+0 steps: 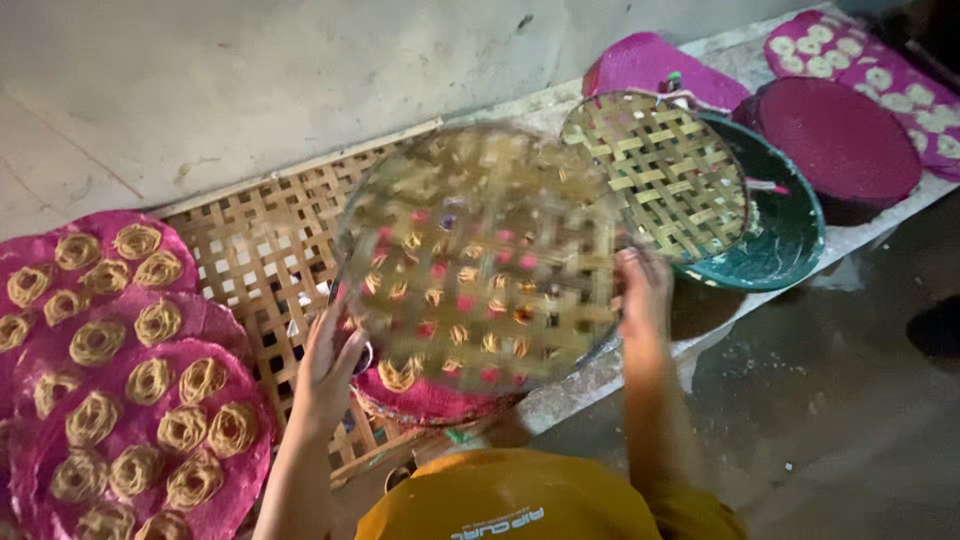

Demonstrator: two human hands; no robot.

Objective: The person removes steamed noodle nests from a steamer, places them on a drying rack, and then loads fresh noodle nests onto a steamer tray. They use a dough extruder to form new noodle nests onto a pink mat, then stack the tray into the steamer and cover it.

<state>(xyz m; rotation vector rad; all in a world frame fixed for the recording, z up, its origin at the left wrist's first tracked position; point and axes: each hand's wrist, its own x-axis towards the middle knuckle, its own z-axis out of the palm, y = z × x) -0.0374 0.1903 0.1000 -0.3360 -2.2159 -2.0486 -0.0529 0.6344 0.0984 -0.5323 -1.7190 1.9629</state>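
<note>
We hold a round woven tray [480,250] in the air with both hands, above the near edge of the ledge [590,375] that runs along the wall. Our left hand [328,372] grips its left rim with the fingers pressed flat against the edge; our right hand [643,292] grips the right rim, fingers curled over it. The tray is blurred, and pink and yellow show through its gaps. Just under it, a pink mat [420,398] with a noodle coil [397,376] lies on a bamboo lattice [255,250]. At the left end of the ledge more pink mats [130,400] carry rows of coils. Towards the right end a second woven tray [655,172] leans in a green bowl [785,235], with a dark red stack of mats [840,140] just beside it
</note>
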